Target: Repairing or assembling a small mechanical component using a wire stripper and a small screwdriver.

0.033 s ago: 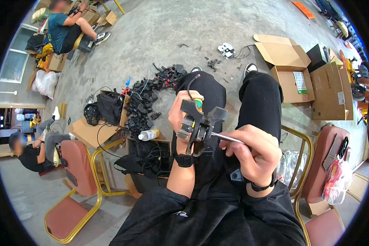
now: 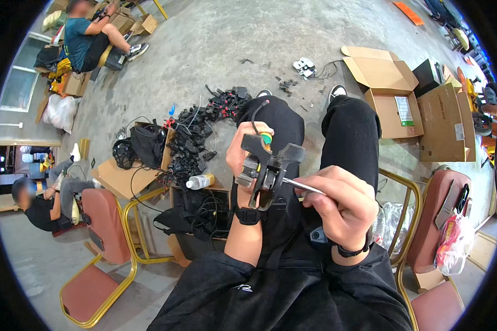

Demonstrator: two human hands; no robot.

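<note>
Above my lap, my left hand (image 2: pixel 242 150) is closed round a dark grey device (image 2: pixel 286 158) with two curved, claw-like jaws. A round green and yellow piece (image 2: pixel 266 139) shows near its top, and a black cable (image 2: pixel 255 117) sticks up behind it. My right hand (image 2: pixel 345 201) pinches a thin metal rod (image 2: pixel 306 186), which looks like a screwdriver shaft. The rod's tip reaches the right side of the device. Its other end is hidden inside my fingers, and where exactly the tip sits cannot be made out.
On the floor to the left lies a heap of black parts and cables (image 2: pixel 190 138), with a plastic bottle (image 2: pixel 200 181) near it. Pink-padded chairs (image 2: pixel 105 226) flank me. An open cardboard box (image 2: pixel 392 110) stands front right. Two people sit at the left.
The device has turned very slightly, its right jaw shifting a little to the left. Both hands keep their hold, and the rod stays against its side.
</note>
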